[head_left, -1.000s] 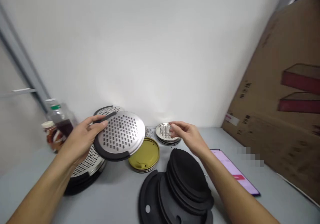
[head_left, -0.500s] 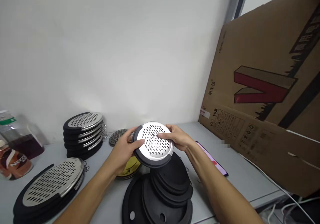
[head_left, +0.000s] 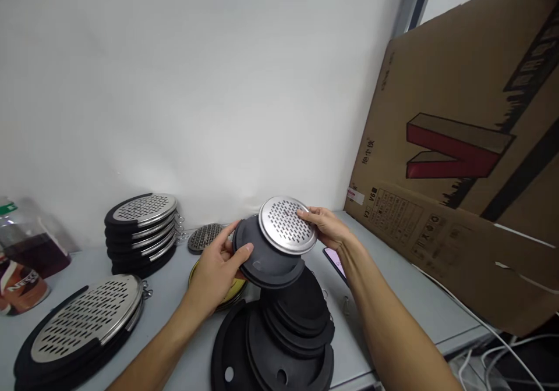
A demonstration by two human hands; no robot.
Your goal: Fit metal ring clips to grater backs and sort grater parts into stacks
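- Both hands are engaged: the black rubber disc (head_left: 266,257) is gripped at its edge by the left hand (head_left: 218,269), and the perforated metal plate (head_left: 287,225) is pinched by the right hand (head_left: 325,228).
- Half a second ago the plate lay seated in the disc; now it is lifted off and shifted right, so the two appear separated.
- Both are held above the black disc stack (head_left: 288,333); a phone (head_left: 334,258), seemingly, is half hidden behind the right wrist.

Even, bright indoor light falls on the white wall (head_left: 196,88), with a soft glow low above the table (head_left: 183,321). Shadows are faint. Edges bend wide-angle; the bottle (head_left: 26,245) at the wall's left blurs slightly.
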